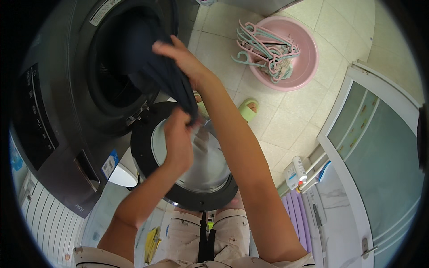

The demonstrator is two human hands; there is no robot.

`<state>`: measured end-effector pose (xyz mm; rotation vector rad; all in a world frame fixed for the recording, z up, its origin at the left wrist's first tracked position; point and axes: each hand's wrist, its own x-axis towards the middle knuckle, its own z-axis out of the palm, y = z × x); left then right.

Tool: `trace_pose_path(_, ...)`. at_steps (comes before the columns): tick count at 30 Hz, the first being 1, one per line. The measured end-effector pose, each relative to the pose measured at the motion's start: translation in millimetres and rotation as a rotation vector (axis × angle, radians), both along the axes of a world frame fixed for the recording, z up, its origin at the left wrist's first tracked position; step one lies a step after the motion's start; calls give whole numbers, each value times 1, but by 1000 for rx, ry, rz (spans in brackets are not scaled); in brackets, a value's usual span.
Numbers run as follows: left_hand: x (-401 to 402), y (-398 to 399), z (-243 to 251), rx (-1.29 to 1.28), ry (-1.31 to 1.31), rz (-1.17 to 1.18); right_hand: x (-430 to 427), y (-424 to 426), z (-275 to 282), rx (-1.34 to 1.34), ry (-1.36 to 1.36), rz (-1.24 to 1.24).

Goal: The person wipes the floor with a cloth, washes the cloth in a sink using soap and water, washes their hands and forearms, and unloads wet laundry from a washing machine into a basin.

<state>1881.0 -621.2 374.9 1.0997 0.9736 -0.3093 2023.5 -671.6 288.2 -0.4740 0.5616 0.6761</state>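
Note:
A dark navy garment stretches from the drum opening of a dark grey Haier front-loading washing machine towards me. My left hand is closed on its lower end, over the round glass of the swung-out washer door. Farther up, my right hand lies against the cloth, thumb and fingers partly spread. Motion blurs both hands and the fabric. The garment's far part is lost in the dark of the drum.
A pink plastic basin on the tiled floor holds pink and green clothes hangers and some cloth. A white-framed frosted glass door stands at the right. White bottles stand near its foot. Green slippers are on my feet.

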Motion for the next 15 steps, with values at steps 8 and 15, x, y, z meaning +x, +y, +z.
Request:
trace_pose_path(8, 37, 86, 14, -367, 82, 398, -57, -54, 93, -89, -339, 446)
trace_pose_path(15, 51, 10, 59, -103, 31, 53, -116, -145, 152, -367, -304, 160)
